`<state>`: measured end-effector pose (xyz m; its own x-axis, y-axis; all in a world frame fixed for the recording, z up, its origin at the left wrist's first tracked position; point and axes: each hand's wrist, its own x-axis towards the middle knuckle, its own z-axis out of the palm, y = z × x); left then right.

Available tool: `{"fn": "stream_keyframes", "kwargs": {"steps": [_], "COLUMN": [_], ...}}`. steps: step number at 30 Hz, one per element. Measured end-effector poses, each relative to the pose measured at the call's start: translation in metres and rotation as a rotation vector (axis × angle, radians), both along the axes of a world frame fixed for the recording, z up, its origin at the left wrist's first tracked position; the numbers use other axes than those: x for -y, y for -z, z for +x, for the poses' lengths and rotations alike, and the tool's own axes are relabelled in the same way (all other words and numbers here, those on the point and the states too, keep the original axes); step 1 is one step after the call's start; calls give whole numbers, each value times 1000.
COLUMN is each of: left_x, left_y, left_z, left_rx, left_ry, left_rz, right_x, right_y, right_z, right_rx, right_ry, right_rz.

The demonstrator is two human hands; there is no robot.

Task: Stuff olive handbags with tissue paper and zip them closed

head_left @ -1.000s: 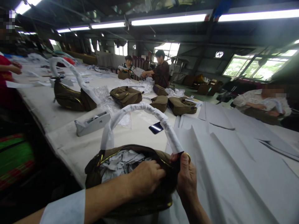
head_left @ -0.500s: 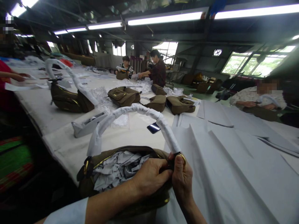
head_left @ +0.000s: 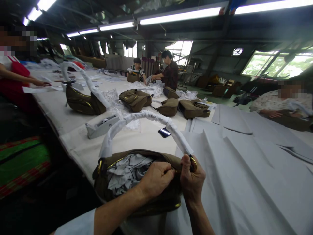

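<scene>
In front of me an olive-brown handbag [head_left: 110, 189] stands with its top zipper open. Crumpled grey paper [head_left: 129, 173] fills it. Its arched handle [head_left: 146, 115] is wrapped in white paper, with gold rings at both ends. My left hand [head_left: 156, 179] reaches across the bag, thumb and forefinger pinched at the right end of the zipper; the zipper pull is mostly hidden by the fingers. My right hand [head_left: 193, 181] is closed around the bag's right end, thumb up beside the gold ring [head_left: 193, 164].
Beyond the bag lie a tape dispenser [head_left: 101, 127], a phone [head_left: 164, 132] and several similar bags [head_left: 194, 109]. White sheets [head_left: 234, 163] cover the table's right side. Co-workers are at the left, the far side [head_left: 170, 71] and the right. A green bag [head_left: 24, 163] is low on the left.
The view has swung slightly left, so things sit farther right. My left hand has come away from my right thumb, a little left along the zipper. My right hand keeps its hold.
</scene>
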<state>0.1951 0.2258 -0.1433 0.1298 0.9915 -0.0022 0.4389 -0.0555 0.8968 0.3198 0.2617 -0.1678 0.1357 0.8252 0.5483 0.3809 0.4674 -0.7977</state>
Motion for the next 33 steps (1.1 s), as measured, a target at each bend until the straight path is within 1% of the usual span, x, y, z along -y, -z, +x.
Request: {"fn": "stream_keyframes", "kwargs": {"steps": [3, 6, 10, 12, 14, 15, 16, 17, 18, 19, 20, 21, 22, 24, 26, 28, 31, 33], "left_x": [7, 18, 34, 37, 34, 31, 28, 25, 23, 22, 22, 23, 25, 30, 34, 35, 36, 39], "left_y": [4, 8, 12, 14, 16, 16, 17, 17, 16, 16, 15, 14, 13, 12, 12, 14, 18, 21], "left_z": [-6, -14, -21, -22, -23, -24, -26, -28, -30, -31, -32, -33, -32, -27, -21, -16, -17, -23], "left_rx": [-248, -417, -512, -516, -513, -509, -501, -492, -478, -457, -432, -411, -404, -426, -465, -473, -468, -492], "left_ry": [-22, -9, -63, -61, -35, -27, -24, -28, -29, -22, -7, 3, -2, -22, -42, -28, 15, 58], "left_rz": [168, 257, 329, 334, 306, 289, 276, 268, 264, 264, 273, 289, 312, 359, 345, 265, 157, 148], "right_x": [1, 4, 11, 15, 23, 27, 33, 37, 41, 43, 43, 41, 37, 26, 16, 9, 0, -6], "right_y": [-1, 0, 4, 1, -10, -18, -27, -35, -43, -50, -54, -56, -57, -53, -48, -44, -43, -42], "right_z": [-3, -9, -17, -15, -8, -3, 2, 6, 9, 11, 11, 9, 7, 2, -1, 1, 6, 9], "right_rx": [2, 6, 39, 106, 252, 337, 436, 551, 687, 841, 1010, 1179, 1330, 1531, 1602, 1576, 1488, 1420], "right_ry": [47, 57, 43, 38, 76, 123, 143, 111, 35, -74, -193, -295, -357, -399, -445, -504, -678, -757], "right_rz": [-31, -66, -86, -75, 10, 105, 238, 388, 523, 616, 640, 600, 515, 324, 196, 133, 118, 152]}}
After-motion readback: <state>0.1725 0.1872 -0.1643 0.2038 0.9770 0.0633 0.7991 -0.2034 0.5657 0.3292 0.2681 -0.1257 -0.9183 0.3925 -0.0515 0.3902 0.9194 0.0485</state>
